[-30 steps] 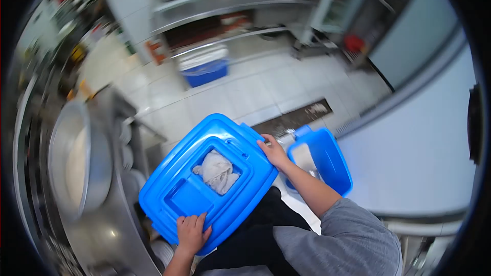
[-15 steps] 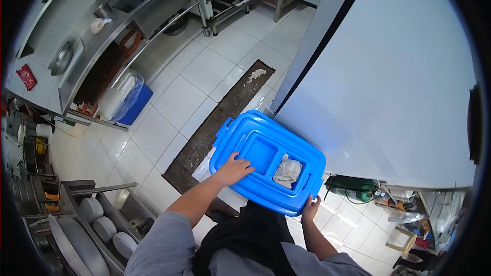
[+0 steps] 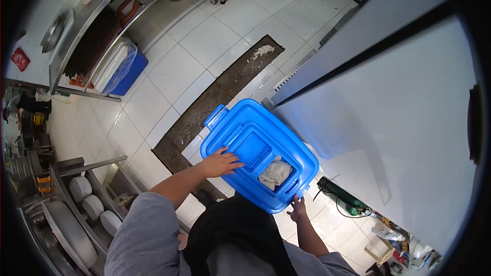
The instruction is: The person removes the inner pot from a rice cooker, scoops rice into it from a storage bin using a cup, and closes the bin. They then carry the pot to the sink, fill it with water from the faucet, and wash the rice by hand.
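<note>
Lid (image 3: 260,156) of blue plastic, head view, lies slantwise before the wearer's black apron (image 3: 232,230), over the tiled floor (image 3: 174,66) and near the large white panel (image 3: 388,138) at right. Two squarish recesses (image 3: 250,151) are moulded into its top; a crumpled pale cloth (image 3: 276,173) sits in the one closer to the right hand (image 3: 297,208). The left hand (image 3: 222,163) rests open, palm down, beside the other, fingers spread on the surface. The right hand is at the lid's lower edge, thumb and fingers apart; whether it grips the rim cannot be told. Instability is the likely hazard: with the left hand merely laid on top, a weak hold at the right could let the lid tip or slide, and a steep tilt could spill the cloth. The glossy floor beside the dark strip (image 3: 220,94) may offer poor footing. The lid conceals what lies beneath it, so any container or support there is uncertain. The right hand's underside is hidden, the dark rounded border crops the surroundings, and the articles (image 3: 404,250) beyond the green cylinder (image 3: 340,194) are too small to identify.
</note>
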A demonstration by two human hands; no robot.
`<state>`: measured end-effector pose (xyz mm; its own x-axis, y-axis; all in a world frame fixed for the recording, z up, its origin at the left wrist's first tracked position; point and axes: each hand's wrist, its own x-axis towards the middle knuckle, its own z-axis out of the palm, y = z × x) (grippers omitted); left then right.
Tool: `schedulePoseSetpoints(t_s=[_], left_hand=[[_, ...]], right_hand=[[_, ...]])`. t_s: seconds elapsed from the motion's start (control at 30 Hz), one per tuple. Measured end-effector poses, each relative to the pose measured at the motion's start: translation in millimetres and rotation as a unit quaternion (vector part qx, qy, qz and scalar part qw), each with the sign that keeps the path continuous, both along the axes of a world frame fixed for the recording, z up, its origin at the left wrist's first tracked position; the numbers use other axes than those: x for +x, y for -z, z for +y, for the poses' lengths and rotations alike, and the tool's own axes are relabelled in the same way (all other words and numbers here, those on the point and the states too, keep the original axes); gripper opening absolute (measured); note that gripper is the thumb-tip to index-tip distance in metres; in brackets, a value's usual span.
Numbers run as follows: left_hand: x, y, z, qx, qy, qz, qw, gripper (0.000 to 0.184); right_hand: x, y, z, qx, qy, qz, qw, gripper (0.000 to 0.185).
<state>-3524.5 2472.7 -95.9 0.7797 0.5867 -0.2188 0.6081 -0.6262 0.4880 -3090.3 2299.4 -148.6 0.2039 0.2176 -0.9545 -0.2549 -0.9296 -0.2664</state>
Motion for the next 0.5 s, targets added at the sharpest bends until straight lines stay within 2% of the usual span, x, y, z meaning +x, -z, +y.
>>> schedulePoseSetpoints(t_s=[0.07, 0.13, 0.17, 0.2, 0.27, 0.3, 0.37, 0.47, 0.5], left_hand=[[-10, 4, 4, 0.012, -0.004, -0.103, 0.995, 0.052], [-23, 12, 31, 0.041, -0.106, -0.124, 0.986, 0.059], [-22, 13, 47, 0.073, -0.285, -0.083, 0.952, 0.065], [-21, 11, 67, 0.101, -0.455, -0.042, 0.884, 0.072], [-33, 60, 97, -0.033, -0.677, -0.065, 0.733, 0.082], [-38, 77, 101, -0.035, -0.681, -0.066, 0.729, 0.082], [-39, 88, 109, -0.206, -0.617, 0.006, 0.76, 0.092], [-25, 80, 95, -0.135, -0.628, 0.015, 0.766, 0.094], [-25, 77, 91, -0.133, -0.63, 0.015, 0.765, 0.089]], right_hand=[[9, -4, 3, -0.012, -0.035, -0.003, 0.999, 0.087], [13, -8, 5, -0.029, -0.032, 0.066, 0.997, 0.088], [15, -7, 6, -0.009, -0.017, 0.102, 0.995, 0.094], [22, -4, 9, -0.012, -0.021, 0.098, 0.995, 0.094], [40, 6, 10, -0.02, -0.026, 0.194, 0.981, 0.102], [39, 1, 17, -0.016, -0.039, 0.204, 0.978, 0.109], [42, 3, 17, -0.003, -0.053, 0.195, 0.979, 0.109], [36, 11, 9, 0.014, -0.034, 0.187, 0.982, 0.099], [35, 8, 9, 0.034, -0.038, 0.15, 0.987, 0.096]])
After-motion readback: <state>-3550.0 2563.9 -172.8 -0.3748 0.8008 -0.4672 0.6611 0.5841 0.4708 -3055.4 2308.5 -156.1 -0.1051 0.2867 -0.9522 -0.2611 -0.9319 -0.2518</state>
